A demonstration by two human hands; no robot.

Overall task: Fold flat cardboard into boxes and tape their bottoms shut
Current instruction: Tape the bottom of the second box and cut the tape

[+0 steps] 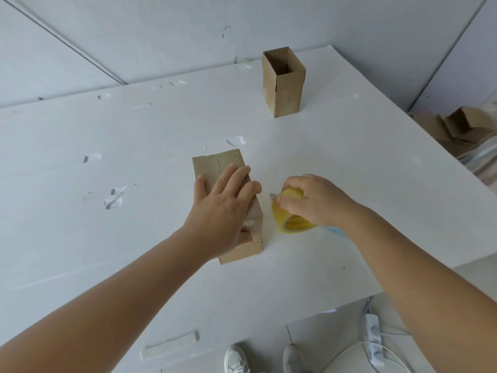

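A brown cardboard box [215, 164] stands upside down in the middle of the white table, its closed bottom flaps facing up. My left hand [224, 208] lies flat on top of it, fingers spread, pressing the flaps and a strip of clear tape. Just to the right of the box, my right hand [313, 199] grips a yellow roll of clear tape [289, 222] that rests on the table beside the box. A small blade tip shows at the roll's left side. A second box [285, 84] stands upright and open at the back of the table.
The white table [134, 184] carries several stuck scraps of old tape. A pile of flat cardboard [457, 130] lies off the right edge. Below the front edge are my shoes [236, 359], a white power strip [373, 337] and its cable.
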